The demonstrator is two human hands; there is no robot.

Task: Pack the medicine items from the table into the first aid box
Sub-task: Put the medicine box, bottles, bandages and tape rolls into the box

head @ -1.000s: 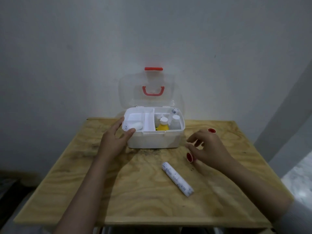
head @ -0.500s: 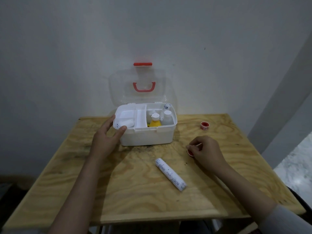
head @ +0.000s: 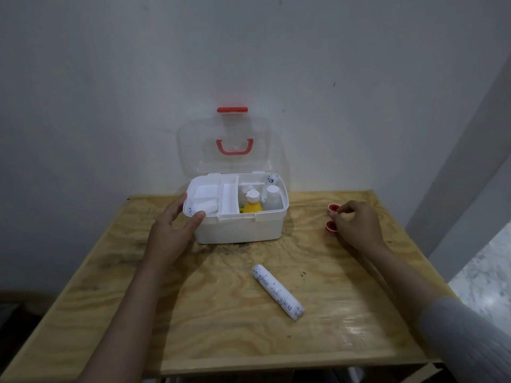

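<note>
The first aid box (head: 237, 228) sits at the back of the wooden table (head: 221, 327) near the wall, its clear lid (head: 224, 145) standing open. Its right compartment holds a yellow bottle (head: 252, 207) and a white bottle (head: 272, 199), and the left tray holds a small white roll (head: 204, 210). The left hand (head: 172, 230) steadies the box's left corner, thumb on the front rim and fingers against the side wall. Well to the right, two small red tape rolls (head: 331, 217) lie just beside each other; the right hand (head: 356, 225) pinches the farther one between curled fingertips, so the step in hand looks like collecting them. A long wrapped bandage roll (head: 278, 291) lies untouched in front of the box. The next move calls for carrying the small rolls across into a free compartment without dropping either.
</note>
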